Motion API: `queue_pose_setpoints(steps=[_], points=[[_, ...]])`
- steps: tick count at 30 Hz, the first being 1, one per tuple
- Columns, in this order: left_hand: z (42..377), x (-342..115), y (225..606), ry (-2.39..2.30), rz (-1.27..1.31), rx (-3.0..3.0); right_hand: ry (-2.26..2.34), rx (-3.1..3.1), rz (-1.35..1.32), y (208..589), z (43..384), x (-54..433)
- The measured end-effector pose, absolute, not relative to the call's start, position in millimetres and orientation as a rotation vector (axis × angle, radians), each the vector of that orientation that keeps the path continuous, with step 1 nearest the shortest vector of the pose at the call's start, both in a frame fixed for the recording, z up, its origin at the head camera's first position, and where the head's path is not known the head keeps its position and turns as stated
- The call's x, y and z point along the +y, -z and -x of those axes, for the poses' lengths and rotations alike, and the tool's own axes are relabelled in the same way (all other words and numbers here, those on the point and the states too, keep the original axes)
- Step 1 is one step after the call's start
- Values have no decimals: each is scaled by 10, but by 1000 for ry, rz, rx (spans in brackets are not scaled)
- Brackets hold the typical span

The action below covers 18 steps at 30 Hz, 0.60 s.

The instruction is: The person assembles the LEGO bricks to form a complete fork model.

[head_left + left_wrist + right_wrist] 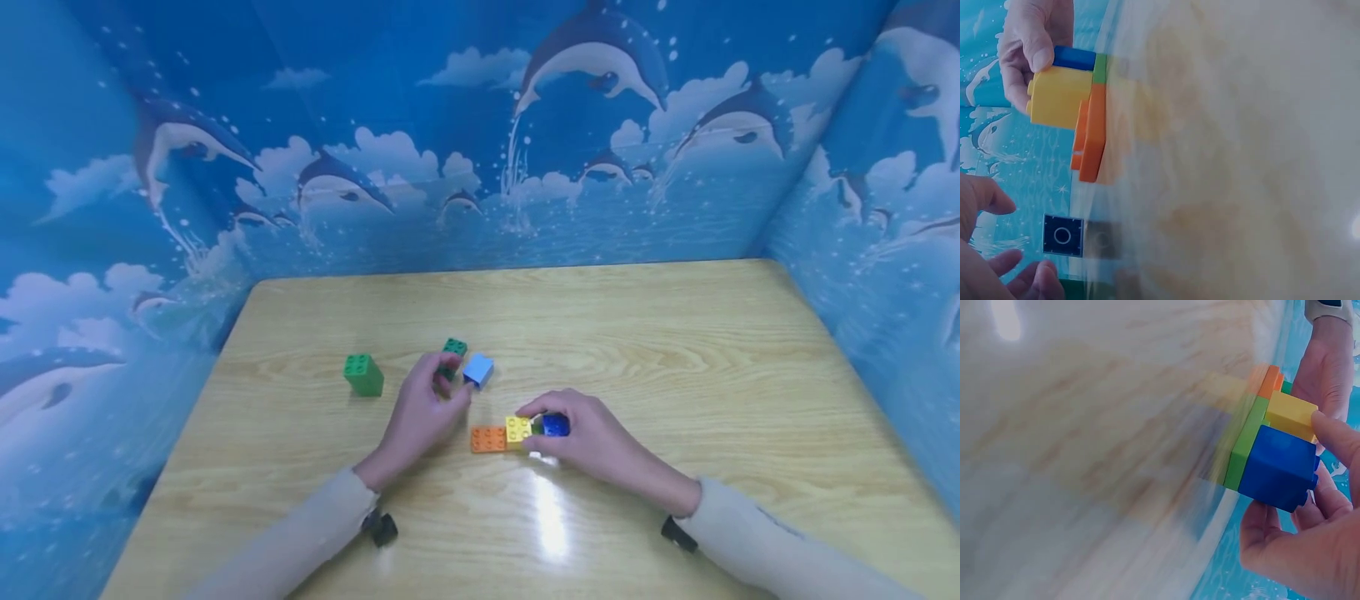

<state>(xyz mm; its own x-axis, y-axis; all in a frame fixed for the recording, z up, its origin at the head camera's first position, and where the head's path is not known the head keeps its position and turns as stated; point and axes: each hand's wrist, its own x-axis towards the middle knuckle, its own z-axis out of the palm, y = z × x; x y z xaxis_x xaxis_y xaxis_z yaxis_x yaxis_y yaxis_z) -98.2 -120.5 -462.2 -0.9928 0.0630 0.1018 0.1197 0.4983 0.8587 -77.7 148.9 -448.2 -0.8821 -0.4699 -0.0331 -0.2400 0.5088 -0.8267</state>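
A joined row of toy building bricks lies on the table: a flat orange brick [488,439], a yellow brick [518,431], a blue brick [1279,469] and a flat light green one [1247,442] beneath. My right hand [581,433] grips the yellow and blue bricks from above, a fingertip on the yellow one. To the left, my left hand [423,412] hovers with loosely bent fingers, holding nothing. Close to its fingertips are a light blue brick [478,371], tipped so that its hollow underside shows in the left wrist view, and a dark green brick [454,347], partly hidden by the fingers.
A tall green brick [364,376] stands upright left of the left hand. The wood-grain table [637,333] is bordered at the back and sides by blue sheets [420,225] printed with dolphins.
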Motion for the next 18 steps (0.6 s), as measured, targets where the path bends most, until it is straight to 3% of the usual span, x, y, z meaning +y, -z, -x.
queue_pose_setpoints(steps=[18], points=[[1247, -1031, 4543, 1052, 170, -2934, 1321, 2550, 610, 4501, 790, 1500]])
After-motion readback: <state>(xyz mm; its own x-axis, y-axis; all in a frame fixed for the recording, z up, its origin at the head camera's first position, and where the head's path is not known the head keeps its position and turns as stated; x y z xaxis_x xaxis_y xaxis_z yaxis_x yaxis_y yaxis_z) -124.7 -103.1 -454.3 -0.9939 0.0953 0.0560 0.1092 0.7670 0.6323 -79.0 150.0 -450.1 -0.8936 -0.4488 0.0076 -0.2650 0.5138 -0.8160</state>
